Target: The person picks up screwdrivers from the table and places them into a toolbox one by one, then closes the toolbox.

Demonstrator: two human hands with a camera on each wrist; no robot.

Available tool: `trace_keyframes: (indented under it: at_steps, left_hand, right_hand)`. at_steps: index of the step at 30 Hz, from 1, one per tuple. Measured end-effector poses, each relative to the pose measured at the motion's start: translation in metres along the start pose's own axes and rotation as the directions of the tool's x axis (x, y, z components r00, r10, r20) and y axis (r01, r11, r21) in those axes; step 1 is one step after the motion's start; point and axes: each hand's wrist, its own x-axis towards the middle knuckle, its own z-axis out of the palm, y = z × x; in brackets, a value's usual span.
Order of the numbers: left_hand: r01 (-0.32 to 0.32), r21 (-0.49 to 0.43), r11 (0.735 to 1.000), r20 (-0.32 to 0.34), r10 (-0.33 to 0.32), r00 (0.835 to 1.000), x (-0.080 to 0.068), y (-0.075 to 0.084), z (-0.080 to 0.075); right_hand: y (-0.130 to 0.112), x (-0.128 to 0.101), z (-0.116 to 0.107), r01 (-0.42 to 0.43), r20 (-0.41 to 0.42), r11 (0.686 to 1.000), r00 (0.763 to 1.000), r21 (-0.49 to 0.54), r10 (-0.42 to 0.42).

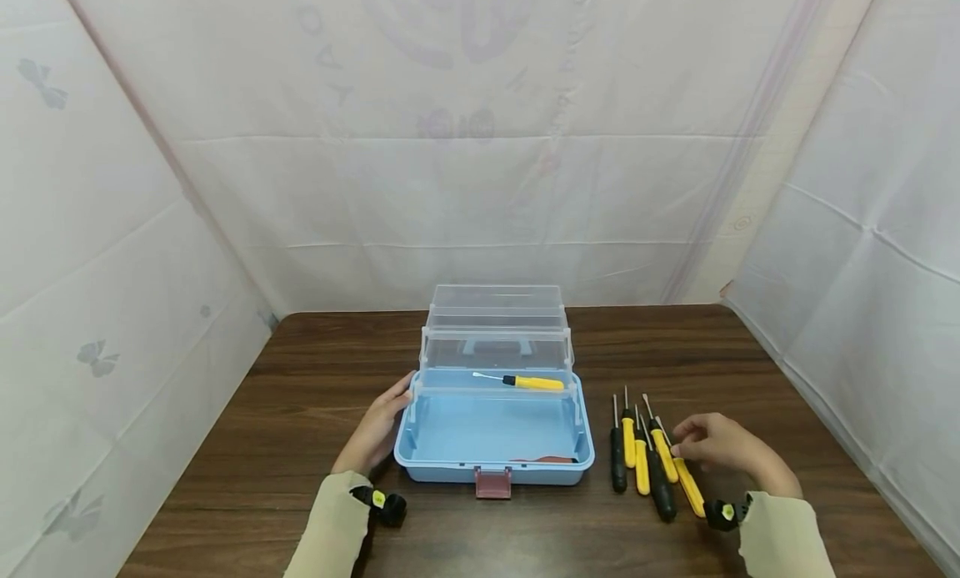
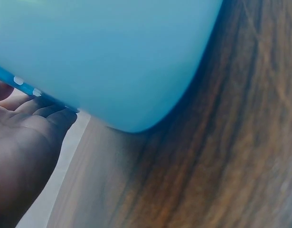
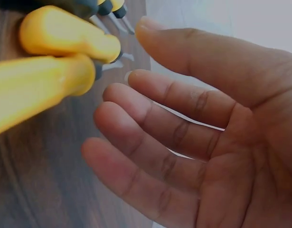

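Left hand [image 1: 378, 432]: fingers straight and relaxed, laid flat against the left outer wall of the blue toolbox [image 1: 495, 432]; it grips nothing. The toolbox stands open near the middle of the table [image 1: 300, 444], close to the near edge, its clear lid [image 1: 495, 311] raised toward the far edge. One yellow-handled screwdriver [image 1: 525, 382] lies across the clear upper tray.

Right of the toolbox, a row of screwdrivers [image 1: 648, 457] with yellow and black handles lies on the table, tips toward the far edge.

Right hand [image 1: 716, 443]: loosely open, fingertips just beside the rightmost yellow handle [image 1: 688, 485]; the right wrist view shows the fingers [image 3: 155, 123] spread and holding nothing.

The table is dark wood grain. White cloth sheets [image 1: 480, 144] enclose it on three sides.
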Motion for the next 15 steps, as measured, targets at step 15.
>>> trace_keyframes:
  at_steps: [15]
  left_hand:
    - [-0.003, -0.009, 1.0, 0.012, 0.003, 1.0, 0.0, 0.0, -0.001]
  right_hand:
    - [0.012, -0.002, 0.004, -0.065, 0.05, 0.998, 0.997, 0.013, 0.064]
